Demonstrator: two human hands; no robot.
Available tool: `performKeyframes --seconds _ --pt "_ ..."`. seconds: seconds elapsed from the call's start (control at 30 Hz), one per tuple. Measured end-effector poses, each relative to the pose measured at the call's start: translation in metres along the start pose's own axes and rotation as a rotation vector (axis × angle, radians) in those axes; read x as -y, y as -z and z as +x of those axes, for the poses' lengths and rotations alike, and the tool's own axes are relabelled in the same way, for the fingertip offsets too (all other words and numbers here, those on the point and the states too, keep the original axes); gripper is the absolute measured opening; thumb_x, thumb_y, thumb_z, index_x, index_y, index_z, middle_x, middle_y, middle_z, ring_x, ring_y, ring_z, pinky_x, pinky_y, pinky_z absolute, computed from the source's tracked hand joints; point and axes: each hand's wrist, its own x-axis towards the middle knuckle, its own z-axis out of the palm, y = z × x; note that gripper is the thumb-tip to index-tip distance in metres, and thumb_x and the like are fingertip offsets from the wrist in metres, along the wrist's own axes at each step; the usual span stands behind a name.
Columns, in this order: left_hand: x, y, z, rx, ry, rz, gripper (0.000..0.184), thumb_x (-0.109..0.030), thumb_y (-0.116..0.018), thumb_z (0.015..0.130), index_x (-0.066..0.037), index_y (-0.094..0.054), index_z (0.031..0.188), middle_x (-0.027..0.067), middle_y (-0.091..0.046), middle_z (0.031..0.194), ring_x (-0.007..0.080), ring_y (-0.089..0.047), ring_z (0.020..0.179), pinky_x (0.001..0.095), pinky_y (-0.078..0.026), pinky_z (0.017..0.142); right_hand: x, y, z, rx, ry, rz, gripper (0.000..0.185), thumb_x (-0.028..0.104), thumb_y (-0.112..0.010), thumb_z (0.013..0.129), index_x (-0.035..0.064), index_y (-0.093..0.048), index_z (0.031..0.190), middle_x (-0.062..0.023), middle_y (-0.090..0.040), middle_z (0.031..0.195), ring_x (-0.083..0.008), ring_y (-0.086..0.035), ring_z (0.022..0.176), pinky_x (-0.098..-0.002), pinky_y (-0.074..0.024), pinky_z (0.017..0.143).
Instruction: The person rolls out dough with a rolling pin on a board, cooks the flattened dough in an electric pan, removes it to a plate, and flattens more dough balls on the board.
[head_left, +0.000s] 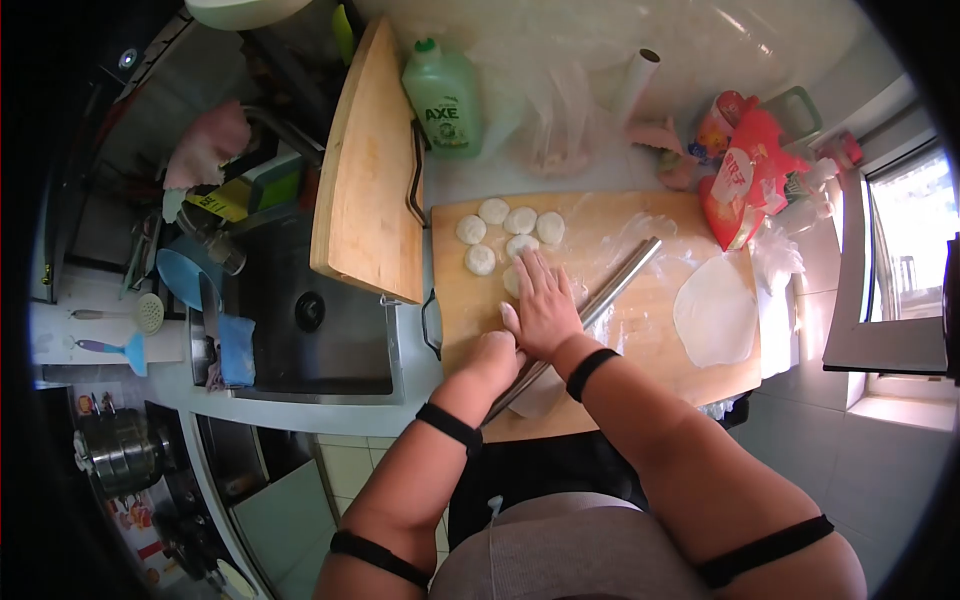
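My right hand [547, 308] lies flat with its fingers stretched over the wooden board [590, 420], its fingertips at a small round dough piece [512, 283] that it partly covers. Beside it my left hand [493, 358] is curled closed; what is inside it, if anything, is hidden. A metal rolling pin [625, 275] lies slantwise on the board, passing beneath my right wrist. Several flattened dough rounds [493, 211] sit just beyond my right fingertips. To the right is a wide, thin dough sheet [715, 312]. Another pale dough piece [538, 393] shows partly under my right forearm.
A second cutting board [370, 170] stands upright between the sink [300, 365] and the work board. Behind are a green AXE bottle [443, 105] and a red bag [745, 180]. Loose flour [605, 325] is scattered around the rolling pin. An open window [910, 240] is at the right.
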Motion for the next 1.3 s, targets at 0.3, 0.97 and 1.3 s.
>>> performKeyframes --seconds 0.3,0.97,1.3 --pt "0.028 -0.025 -0.026 -0.286 -0.017 -0.289 0.026 -0.024 -0.059 0.089 0.000 -0.066 0.097 0.0228 -0.067 0.092 0.0386 -0.064 0.087 0.0443 -0.050 0.077 -0.048 0.032 -0.123 0.112 0.118 -0.085 0.077 0.043 -0.059 0.082 0.0000 -0.035 0.142 -0.0198 -0.031 0.151 -0.0353 -0.027 0.141 -0.0505 -0.0213 0.113" --pt "0.017 -0.008 -0.015 -0.158 -0.018 -0.036 0.036 -0.030 -0.050 0.095 0.000 -0.067 0.090 0.0254 -0.065 0.090 0.0418 -0.062 0.088 0.0489 -0.048 0.078 -0.006 0.006 -0.023 0.011 0.022 -0.057 0.073 0.043 -0.050 0.089 -0.0029 -0.030 0.143 -0.0206 -0.026 0.152 -0.0341 -0.024 0.142 -0.0498 -0.0201 0.114" --pt "0.042 -0.044 -0.059 -0.110 0.062 -0.587 0.032 -0.027 -0.054 0.093 -0.001 -0.062 0.110 0.0248 -0.066 0.095 0.0408 -0.062 0.091 0.0470 -0.049 0.079 -0.044 0.041 -0.144 0.206 0.083 -0.102 0.075 0.040 -0.060 0.081 0.0005 -0.037 0.141 -0.0225 -0.029 0.150 -0.0387 -0.026 0.140 -0.0532 -0.0203 0.113"
